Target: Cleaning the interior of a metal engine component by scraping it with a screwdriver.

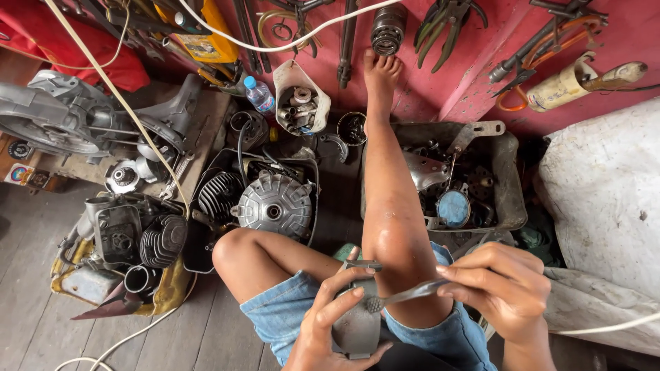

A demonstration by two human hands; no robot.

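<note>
Left hand is gripping a grey metal part over the lap, fingers curled round it, while the right hand is pinching a small brush against it.

**Grey plank floor and what is lying on it**

Plank floor carrying: finned engine sitting at centre; grey parts tray lying at three o'clock; clear water bottle standing at twelve; white cable trailing at seven.
</note>
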